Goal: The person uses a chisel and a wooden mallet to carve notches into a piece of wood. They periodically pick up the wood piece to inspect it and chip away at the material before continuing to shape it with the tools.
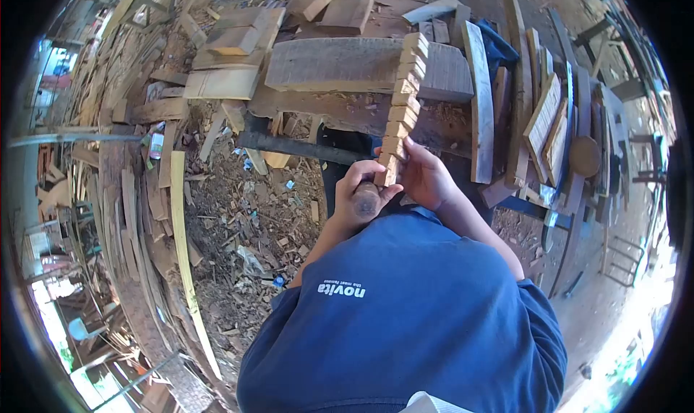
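A pale wooden strip with a row of stepped notches along it (403, 109) slants up and away from my body at the centre of the head view. My right hand (428, 176) is closed on its near end from the right side. On the other side my left hand (356, 190) has its fingers wrapped round a rounded wooden handle (367, 200), with fingertips against the strip's near end. Whatever the handle belongs to is hidden by the hand. Beyond, the strip's far part overlaps a thick grey plank (325, 64) lying across the bench.
Several wood blocks (347, 11) lie on the far part of the bench. Upright boards (480, 102) lean at the right, near a round wooden mallet-like head (585, 157). Long offcuts (189, 268) line the left. Wood chips and litter (246, 218) cover the ground.
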Tool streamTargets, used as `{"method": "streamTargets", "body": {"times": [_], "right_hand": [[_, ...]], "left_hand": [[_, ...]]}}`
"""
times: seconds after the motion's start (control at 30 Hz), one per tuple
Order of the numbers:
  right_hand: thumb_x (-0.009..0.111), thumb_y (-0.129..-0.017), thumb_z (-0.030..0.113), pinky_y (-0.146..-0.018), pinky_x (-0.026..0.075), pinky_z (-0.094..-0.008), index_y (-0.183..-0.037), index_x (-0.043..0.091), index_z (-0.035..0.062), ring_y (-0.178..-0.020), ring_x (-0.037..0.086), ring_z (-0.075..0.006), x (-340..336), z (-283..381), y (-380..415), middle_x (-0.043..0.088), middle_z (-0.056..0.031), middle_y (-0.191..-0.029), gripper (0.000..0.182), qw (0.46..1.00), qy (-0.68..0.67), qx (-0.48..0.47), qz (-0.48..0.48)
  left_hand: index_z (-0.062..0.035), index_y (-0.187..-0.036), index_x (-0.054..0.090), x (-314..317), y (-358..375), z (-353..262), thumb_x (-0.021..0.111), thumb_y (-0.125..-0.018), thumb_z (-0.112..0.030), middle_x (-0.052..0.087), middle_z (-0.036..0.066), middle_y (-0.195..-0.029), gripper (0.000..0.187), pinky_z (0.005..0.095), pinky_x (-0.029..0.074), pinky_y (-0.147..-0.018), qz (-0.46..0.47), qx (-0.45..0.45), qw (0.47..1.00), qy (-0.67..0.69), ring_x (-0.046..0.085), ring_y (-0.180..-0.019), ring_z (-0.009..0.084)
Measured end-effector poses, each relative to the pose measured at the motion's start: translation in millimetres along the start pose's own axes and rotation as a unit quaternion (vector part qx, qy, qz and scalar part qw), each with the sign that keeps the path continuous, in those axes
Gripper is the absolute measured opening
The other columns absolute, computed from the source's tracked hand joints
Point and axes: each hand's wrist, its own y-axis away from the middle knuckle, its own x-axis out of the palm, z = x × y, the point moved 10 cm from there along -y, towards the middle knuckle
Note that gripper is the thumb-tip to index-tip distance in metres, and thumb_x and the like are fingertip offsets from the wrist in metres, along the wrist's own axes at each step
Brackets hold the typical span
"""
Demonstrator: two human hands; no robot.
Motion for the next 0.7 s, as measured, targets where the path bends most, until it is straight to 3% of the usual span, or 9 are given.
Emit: {"method": "streamTargets", "body": {"times": [0.13,0.27,0.4,0.6,0.67,0.7], "right_hand": [[0.059,-0.096,0.017,-0.097,0.05,-0.0401,-0.136,0.043,0.0047,-0.112,0.061,-0.0205,-7,2,2,0.06,-0.0099,-0.12,0.045,1.0,0.006,-0.016,-0.005],[0.066,-0.091,0.011,-0.093,0.051,-0.0367,-0.131,0.045,0.0047,-0.108,0.061,-0.0184,-8,8,1,0.06,-0.0073,-0.115,0.045,0.997,0.066,-0.037,-0.004],[0.066,-0.088,0.002,-0.092,0.053,-0.0384,-0.132,0.042,0.0103,-0.108,0.061,-0.019,-11,11,2,0.058,-0.0064,-0.118,0.051,0.987,0.146,-0.042,-0.051],[0.066,-0.089,0.006,-0.094,0.052,-0.0424,-0.139,0.039,0.01,-0.111,0.06,-0.021,-26,2,-6,0.058,-0.0076,-0.12,0.057,0.993,0.101,-0.048,-0.036],[0.067,-0.088,0.011,-0.098,0.049,-0.0419,-0.14,0.038,0.01,-0.113,0.059,-0.0221,-20,3,-4,0.057,-0.0088,-0.123,0.06,0.998,0.064,-0.029,0.0],[0.068,-0.088,0.017,-0.102,0.046,-0.0414,-0.142,0.036,0.0101,-0.116,0.058,-0.0232,-13,4,0,0.056,-0.01,-0.127,0.063,0.999,0.03,-0.007,0.035]], "left_hand": [[-0.0043,-0.11,0.051,0,3,-1,0.084,-0.078,-0.013,0.065,0.008,-0.09,0.046,0.0269,0.052,-0.07,0.008,-0.031,0.999,-0.012,0.066,-0.082,0.0139],[-0.0045,-0.108,0.052,-8,9,18,0.085,-0.078,-0.017,0.062,0.004,-0.09,0.046,0.0258,0.051,-0.071,0.004,-0.083,0.996,-0.017,0.061,-0.079,0.0114],[-0.0051,-0.108,0.055,-17,10,30,0.086,-0.076,-0.016,0.058,0.0,-0.088,0.046,0.0236,0.047,-0.071,-0.02,-0.121,0.991,0.049,0.055,-0.077,0.0079],[-0.0048,-0.107,0.058,-34,6,41,0.086,-0.075,-0.011,0.06,0.0,-0.081,0.043,0.0227,0.047,-0.069,-0.007,-0.195,0.98,0.04,0.055,-0.072,0.0081],[-0.0042,-0.106,0.059,-42,-23,-32,0.085,-0.076,-0.01,0.065,0.004,-0.081,0.04,0.0235,0.049,-0.071,0.008,0.053,0.984,-0.172,0.062,-0.072,0.0129],[-0.0041,-0.106,0.059,-53,-25,-48,0.086,-0.076,-0.014,0.068,0.007,-0.086,0.041,0.0251,0.051,-0.072,0.036,0.045,0.98,-0.191,0.065,-0.072,0.018]]}}
